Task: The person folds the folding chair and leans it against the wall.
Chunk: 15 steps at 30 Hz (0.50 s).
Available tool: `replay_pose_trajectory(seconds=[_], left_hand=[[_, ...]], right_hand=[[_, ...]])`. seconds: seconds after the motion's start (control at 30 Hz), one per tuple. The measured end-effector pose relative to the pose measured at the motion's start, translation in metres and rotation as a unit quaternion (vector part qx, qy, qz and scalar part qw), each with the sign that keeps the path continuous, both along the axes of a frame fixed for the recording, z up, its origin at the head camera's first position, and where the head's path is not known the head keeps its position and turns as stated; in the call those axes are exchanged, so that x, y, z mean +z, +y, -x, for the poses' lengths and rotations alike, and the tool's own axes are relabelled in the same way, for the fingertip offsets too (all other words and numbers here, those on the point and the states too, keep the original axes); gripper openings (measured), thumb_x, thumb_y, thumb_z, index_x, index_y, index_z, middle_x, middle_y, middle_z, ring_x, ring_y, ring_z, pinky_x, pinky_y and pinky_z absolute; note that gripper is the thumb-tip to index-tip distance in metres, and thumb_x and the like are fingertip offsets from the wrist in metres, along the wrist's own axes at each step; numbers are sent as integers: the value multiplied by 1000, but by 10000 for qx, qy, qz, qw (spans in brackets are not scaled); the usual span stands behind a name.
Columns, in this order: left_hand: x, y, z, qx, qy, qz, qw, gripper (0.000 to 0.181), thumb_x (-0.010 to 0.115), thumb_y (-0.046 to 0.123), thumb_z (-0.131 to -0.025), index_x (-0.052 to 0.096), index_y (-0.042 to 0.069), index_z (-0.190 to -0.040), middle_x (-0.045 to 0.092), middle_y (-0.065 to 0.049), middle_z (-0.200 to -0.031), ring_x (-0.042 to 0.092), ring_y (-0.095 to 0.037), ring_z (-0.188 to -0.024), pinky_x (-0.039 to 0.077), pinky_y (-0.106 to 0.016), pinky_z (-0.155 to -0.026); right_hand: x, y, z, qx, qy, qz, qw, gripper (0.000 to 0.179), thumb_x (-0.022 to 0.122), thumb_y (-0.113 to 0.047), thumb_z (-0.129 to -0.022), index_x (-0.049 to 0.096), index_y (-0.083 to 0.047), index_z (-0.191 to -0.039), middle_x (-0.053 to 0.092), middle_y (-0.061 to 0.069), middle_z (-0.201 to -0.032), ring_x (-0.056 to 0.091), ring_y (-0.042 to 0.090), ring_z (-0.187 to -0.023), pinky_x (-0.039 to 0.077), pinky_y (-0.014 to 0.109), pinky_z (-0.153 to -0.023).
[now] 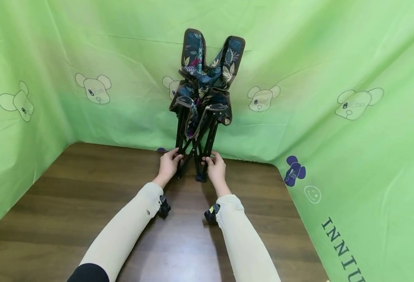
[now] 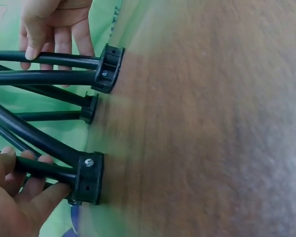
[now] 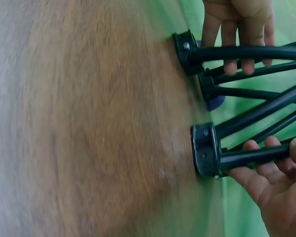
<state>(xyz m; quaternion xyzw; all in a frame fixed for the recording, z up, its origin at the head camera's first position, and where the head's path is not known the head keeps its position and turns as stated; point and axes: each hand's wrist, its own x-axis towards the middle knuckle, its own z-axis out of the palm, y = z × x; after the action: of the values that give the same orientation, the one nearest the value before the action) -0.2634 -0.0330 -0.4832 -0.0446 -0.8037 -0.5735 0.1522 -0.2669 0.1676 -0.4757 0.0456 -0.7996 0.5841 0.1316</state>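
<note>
A small folding chair [image 1: 207, 80] with dark blue, leaf-patterned fabric stands partly folded near the table's back edge in the head view. Its black tube legs [image 1: 194, 147] cross below the seat. Low on the left leg, my left hand [image 1: 168, 166] grips the tube between thumb and fingers. The right hand [image 1: 216, 170] pinches the opposite leg at about the same height. In the left wrist view, the black plastic feet [image 2: 90, 177] sit at the tube ends, close to my left fingers [image 2: 49, 200]. The right wrist view shows another foot [image 3: 205, 150] beside the right hand's fingers [image 3: 251, 182].
A brown wood-grain table [image 1: 98, 203] lies under the chair. Green cloth [image 1: 129, 51] printed with bear heads hangs behind it and along both sides. Dark wrist cameras [image 1: 212, 213] sit at the cuffs of both light sleeves [image 1: 129, 223].
</note>
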Motion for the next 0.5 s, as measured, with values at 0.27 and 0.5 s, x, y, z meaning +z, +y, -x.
replay_pose_trajectory(seconds=[0.27, 0.5], left_hand=[[4, -1, -4, 480, 145, -15, 9987, 35, 69, 13, -98, 67, 6, -132, 74, -16, -117, 70, -30, -110, 59, -44, -89], [9, -7, -6, 310, 204, -38, 9993, 31, 69, 10, -98, 70, 5, -128, 76, -16, -115, 72, -30, -105, 59, -38, -81]], right_hand=[[1, 6, -1, 131, 23, 36, 9999, 27, 60, -10, -103, 62, -2, -129, 75, 23, -109, 75, 40, -98, 62, 58, -78], [1, 16, -5, 52, -178, -136, 9997, 28, 62, -12, -102, 62, -5, -129, 72, 23, -114, 71, 38, -98, 63, 57, -77]])
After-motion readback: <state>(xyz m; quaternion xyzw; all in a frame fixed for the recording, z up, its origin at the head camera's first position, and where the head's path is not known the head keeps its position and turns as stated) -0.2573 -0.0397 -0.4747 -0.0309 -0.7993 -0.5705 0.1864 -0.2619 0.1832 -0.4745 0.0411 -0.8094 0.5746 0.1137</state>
